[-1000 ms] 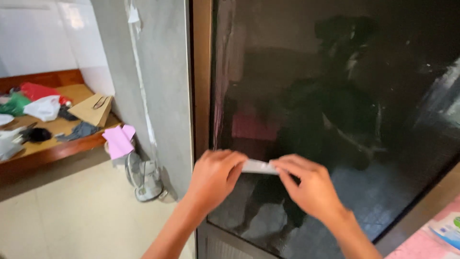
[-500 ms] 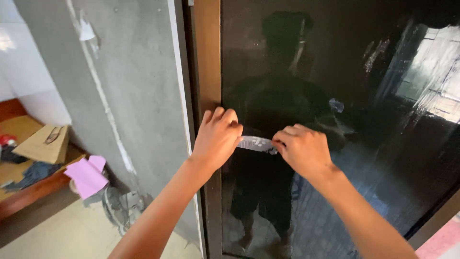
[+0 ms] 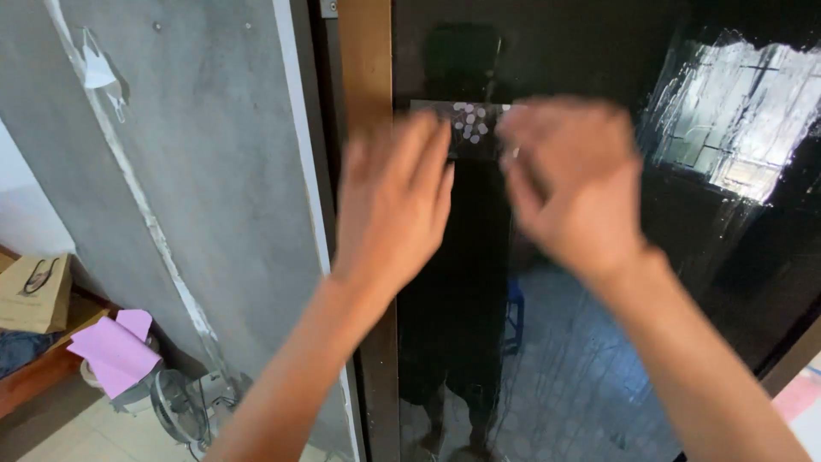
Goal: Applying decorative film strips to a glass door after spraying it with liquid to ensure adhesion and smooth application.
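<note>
Both of my hands are raised against a dark glass pane (image 3: 616, 342) set in a brown wooden frame (image 3: 365, 77). Between them a small strip (image 3: 470, 120) with pale dots lies flat on the glass. My left hand (image 3: 393, 201) touches the strip's left end with its fingertips. My right hand (image 3: 569, 184) is at the strip's right end, fingers curled; motion blur hides the exact grip. The glass reflects a dark figure.
A grey concrete wall (image 3: 197, 171) stands left of the frame, with a white scrap (image 3: 98, 73) stuck high on it. Low left are a pink paper (image 3: 115, 346), a small fan (image 3: 175, 402), a brown paper bag (image 3: 34, 291) and a wooden bench (image 3: 34, 376).
Both hands have moved up the glass with the strip. The view has come closer to the pane and shifted right, so the bench has mostly left the picture.
</note>
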